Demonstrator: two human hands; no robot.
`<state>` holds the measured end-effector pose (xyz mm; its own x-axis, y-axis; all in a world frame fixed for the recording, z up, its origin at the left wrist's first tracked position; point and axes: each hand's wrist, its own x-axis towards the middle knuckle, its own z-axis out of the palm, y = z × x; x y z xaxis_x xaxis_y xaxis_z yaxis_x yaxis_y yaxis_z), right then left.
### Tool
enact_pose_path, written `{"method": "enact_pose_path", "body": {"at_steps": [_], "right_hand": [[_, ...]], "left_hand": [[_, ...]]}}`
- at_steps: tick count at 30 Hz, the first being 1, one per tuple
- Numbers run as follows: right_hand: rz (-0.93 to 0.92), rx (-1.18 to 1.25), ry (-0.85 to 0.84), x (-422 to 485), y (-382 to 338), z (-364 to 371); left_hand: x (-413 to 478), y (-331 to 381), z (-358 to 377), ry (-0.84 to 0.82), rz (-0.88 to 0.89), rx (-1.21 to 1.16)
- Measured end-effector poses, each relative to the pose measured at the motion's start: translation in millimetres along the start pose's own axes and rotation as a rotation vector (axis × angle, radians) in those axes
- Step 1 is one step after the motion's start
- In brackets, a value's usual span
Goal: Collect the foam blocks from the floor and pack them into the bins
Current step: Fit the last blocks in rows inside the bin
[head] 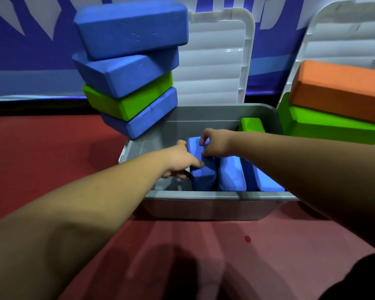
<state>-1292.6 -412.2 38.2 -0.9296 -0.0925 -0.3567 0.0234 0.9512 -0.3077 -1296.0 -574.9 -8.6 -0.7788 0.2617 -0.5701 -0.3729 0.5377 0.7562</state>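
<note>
Blue foam sits in both hands on my feed: a blue block (200, 161) stands on edge inside the grey bin (214, 204), left of the bin's middle. The left hand (180, 163) grips the block's near left side with its fingers curled round it. The right hand (214, 144) pinches the block's upper far end, fingers bent over the top.

Just right of it I see two more blue blocks on edge, a middle block (232, 176) and a right block (264, 180), packed side by side. A small green block (252, 124) shows at the bin's far right corner. The bin's left part has bare grey bottom showing.

Behind the bin its white lid (214, 61) stands open and upright. At the bin's far left corner rises a leaning stack: top blue block (130, 27), second blue block (126, 72), green stack block (128, 102), bottom blue block (143, 120). I cannot tell what the stack rests on.

To the right, an orange block (338, 87) lies on a large green block (333, 124), in front of a second white lid (344, 35). The bin sits on a red floor (41, 148), with a blue banner (30, 50) behind.
</note>
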Motion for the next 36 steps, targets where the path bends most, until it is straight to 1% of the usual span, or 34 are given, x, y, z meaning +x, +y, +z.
{"method": "enact_pose_path", "body": {"at_steps": [1, 2, 4, 5, 7, 12, 14, 16, 18, 20, 23, 27, 30, 32, 33, 36], "right_hand": [[0.006, -0.006, -0.031, -2, 2, 2], [0.014, -0.062, -0.056, -4, 3, 4], [0.038, -0.213, -0.059, -7, 4, 6], [0.038, -0.242, -0.053, -7, 4, 6], [0.044, -0.211, -0.043, -8, 5, -1], [0.084, -0.031, -0.013, -4, 25, -20], [0.088, -0.048, -0.025, -2, 35, -22], [0.097, -0.057, -0.075, -3, 43, -18], [0.089, -0.124, -0.114, -4, 50, -12], [0.078, -0.194, -0.090, -4, 52, -7], [0.068, -0.198, -0.092, -2, 54, -7], [0.079, -0.103, -0.105, 1, 55, -11], [0.091, -0.117, -0.105, 2, 54, -9], [0.095, -0.115, -0.109, 3, 55, -9], [0.099, -0.108, -0.108, 3, 56, -9], [0.104, -0.100, -0.091, 1, 62, -11]], "left_hand": [[-1, -1, 2, -0.010, -0.018, 0.033], [-4, -1, 5, -0.033, -0.034, 0.069], [-8, 1, 12, -0.058, -0.057, 0.147], [-10, 3, 16, -0.056, -0.055, 0.194], [-11, 8, 25, -0.036, -0.077, 0.266], [-5, 9, 41, 0.070, -0.114, 0.326], [-4, 9, 42, 0.084, -0.120, 0.341], [-2, 10, 41, 0.098, -0.126, 0.346], [-4, 14, 39, 0.090, -0.137, 0.347], [-8, 18, 39, 0.056, -0.147, 0.374], [-15, 23, 45, 0.009, -0.152, 0.450], [-20, 25, 49, -0.028, -0.154, 0.567], [-24, 29, 45, -0.060, -0.136, 0.624], [-24, 29, 41, -0.035, -0.100, 0.702], [-21, 27, 39, -0.012, -0.082, 0.702], [-8, 23, 35, 0.056, -0.059, 0.526]]}}
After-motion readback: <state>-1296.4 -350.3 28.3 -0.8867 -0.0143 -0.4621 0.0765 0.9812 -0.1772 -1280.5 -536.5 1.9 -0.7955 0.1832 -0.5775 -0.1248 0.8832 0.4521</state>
